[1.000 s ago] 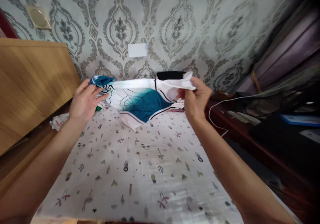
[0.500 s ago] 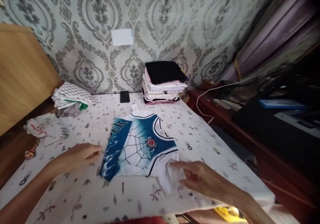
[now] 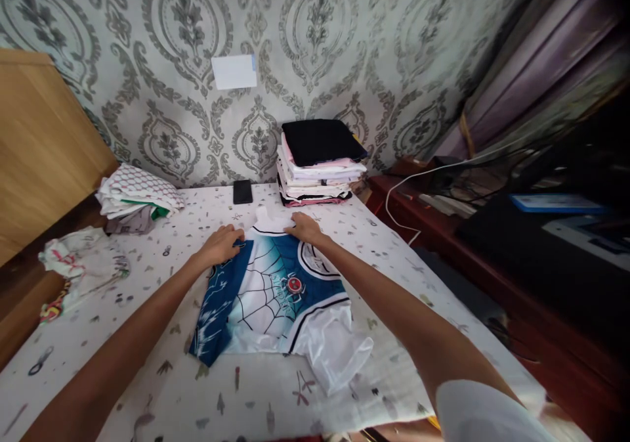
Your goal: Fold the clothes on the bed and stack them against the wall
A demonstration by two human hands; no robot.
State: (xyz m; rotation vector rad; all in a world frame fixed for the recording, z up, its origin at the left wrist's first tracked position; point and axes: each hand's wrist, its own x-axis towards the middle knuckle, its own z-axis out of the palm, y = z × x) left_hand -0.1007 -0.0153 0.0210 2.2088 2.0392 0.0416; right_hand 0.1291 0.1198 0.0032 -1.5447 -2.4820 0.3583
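A blue and white spider-print shirt (image 3: 268,287) lies on the patterned white cloth, its neckline towards the right. The strip along its left side is folded over and shows dark blue. My left hand (image 3: 220,245) is closed on the far corner of that folded strip, fingers curled. At the shirt's far edge, beside the white far sleeve (image 3: 266,217), my right hand (image 3: 304,228) pinches the fabric. The near sleeve (image 3: 337,347) spreads loosely towards me. Parts of the fingertips are hidden.
Folded clothes (image 3: 319,166) are stacked against the wall, with a black phone (image 3: 242,192) to their left. More clothes (image 3: 140,196) and a crumpled garment (image 3: 83,258) lie at left, near a wooden cabinet (image 3: 49,159). A white cable (image 3: 394,205) trails at right.
Both hands have moved away from me to the shirt's far side and taken hold of it. The right hand has left the near sleeve, which now lies more spread out.
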